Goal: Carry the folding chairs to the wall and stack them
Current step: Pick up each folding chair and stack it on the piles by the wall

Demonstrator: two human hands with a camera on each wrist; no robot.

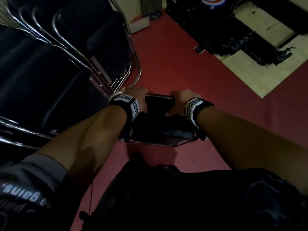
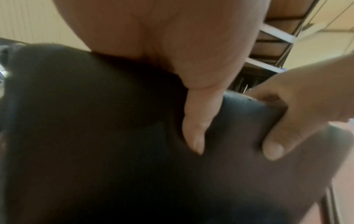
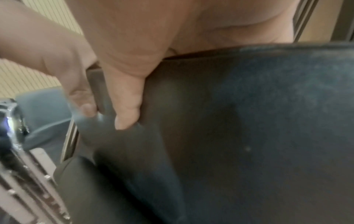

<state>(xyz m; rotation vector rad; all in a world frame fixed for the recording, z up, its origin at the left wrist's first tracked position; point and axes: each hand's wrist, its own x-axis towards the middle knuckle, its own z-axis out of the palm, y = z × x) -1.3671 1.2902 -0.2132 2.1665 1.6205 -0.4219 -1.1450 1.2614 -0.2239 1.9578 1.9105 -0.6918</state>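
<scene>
I hold a black padded folding chair (image 1: 158, 125) in front of me, low over the red floor. My left hand (image 1: 135, 97) grips the left end of its top edge and my right hand (image 1: 180, 101) grips the right end. In the left wrist view my thumb (image 2: 193, 128) presses on the black pad (image 2: 95, 136), with the right hand (image 2: 287, 118) beside it. The right wrist view shows the right thumb (image 3: 126, 106) on the pad (image 3: 249, 121). Several folded black chairs with chrome frames (image 1: 66, 47) lean in a row just left of the held one.
Red floor (image 1: 183, 64) stretches ahead and to the right. A pale mat (image 1: 250, 72) with black clutter (image 1: 216, 30) lies at the far right. A small box (image 1: 140, 25) sits by the pale wall. Chrome tubing (image 3: 19, 151) of the leaning chairs is close on the left.
</scene>
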